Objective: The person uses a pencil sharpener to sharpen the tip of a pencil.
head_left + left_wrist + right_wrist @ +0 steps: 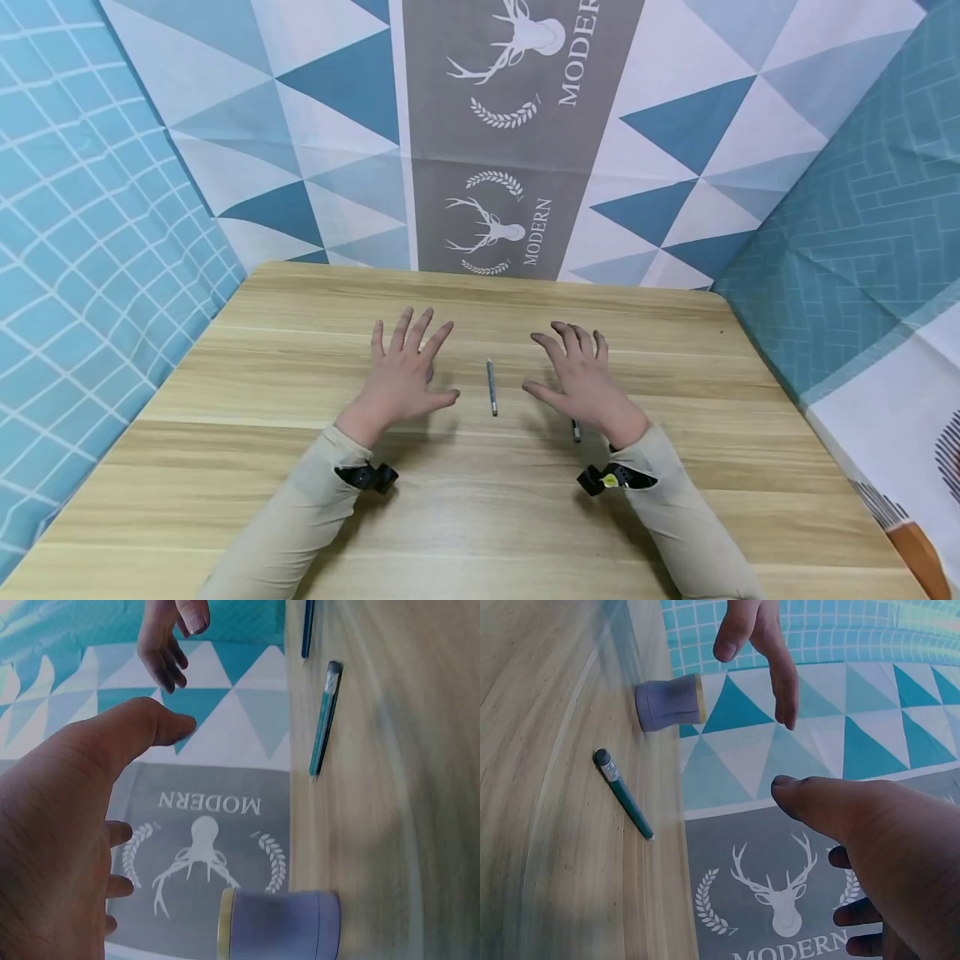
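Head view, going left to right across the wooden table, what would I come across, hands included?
Left hand, pencil lying uncovered between the hands, right hand.

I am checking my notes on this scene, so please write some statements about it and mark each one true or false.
1. A pencil lies on the table between the left hand and the right hand. True.
2. The left hand grips the purple cup. False: its fingers are spread, and none is wrapped around the cup.
3. In the head view, the right hand partly hides a second pencil. True.
4. The cup lies on its side. False: it stands on the table.
5. The pencil between the hands has its dark end towards the person. True.
6. The right hand holds a pencil. False: it holds nothing.
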A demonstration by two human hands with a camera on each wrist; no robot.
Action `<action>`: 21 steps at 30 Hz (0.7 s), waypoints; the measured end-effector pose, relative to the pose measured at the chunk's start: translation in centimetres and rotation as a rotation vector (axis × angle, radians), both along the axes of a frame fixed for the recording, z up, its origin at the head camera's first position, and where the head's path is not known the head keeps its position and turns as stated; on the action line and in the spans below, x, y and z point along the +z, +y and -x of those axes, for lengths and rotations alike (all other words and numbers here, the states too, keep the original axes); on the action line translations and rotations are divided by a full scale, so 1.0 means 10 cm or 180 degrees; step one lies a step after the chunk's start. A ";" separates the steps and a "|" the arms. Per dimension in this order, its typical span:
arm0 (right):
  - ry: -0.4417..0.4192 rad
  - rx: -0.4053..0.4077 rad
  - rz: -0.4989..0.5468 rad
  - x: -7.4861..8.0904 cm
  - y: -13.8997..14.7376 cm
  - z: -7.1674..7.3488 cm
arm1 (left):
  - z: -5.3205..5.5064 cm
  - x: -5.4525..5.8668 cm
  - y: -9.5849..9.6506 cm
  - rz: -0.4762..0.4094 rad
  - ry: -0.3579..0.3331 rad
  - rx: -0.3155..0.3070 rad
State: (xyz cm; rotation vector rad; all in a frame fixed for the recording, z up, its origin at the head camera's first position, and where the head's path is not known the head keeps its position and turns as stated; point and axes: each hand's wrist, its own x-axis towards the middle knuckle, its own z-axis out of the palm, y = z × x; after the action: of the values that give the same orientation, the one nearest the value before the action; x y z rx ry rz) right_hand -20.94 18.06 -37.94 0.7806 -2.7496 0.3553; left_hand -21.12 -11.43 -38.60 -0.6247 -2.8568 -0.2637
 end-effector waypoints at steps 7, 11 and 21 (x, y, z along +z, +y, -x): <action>0.0152 0.0119 -0.0022 -0.01 -0.14 0.05 | 0.09 0.01 -0.16 -0.0183 0.0210 -0.0006; 0.0288 0.0282 0.0005 -0.06 -0.28 0.11 | 0.13 0.02 -0.26 -0.0345 0.0258 0.0035; -0.0417 0.0002 -0.0272 -0.13 -0.56 0.15 | 0.25 -0.09 -0.45 -0.0556 -0.0130 0.0190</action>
State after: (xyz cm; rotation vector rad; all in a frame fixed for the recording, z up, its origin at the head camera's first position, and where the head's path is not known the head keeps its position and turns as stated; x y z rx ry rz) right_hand -22.49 12.46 -39.28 0.8062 -2.9040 0.3006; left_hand -23.64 -15.88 -39.47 -0.5045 -2.8442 -0.5152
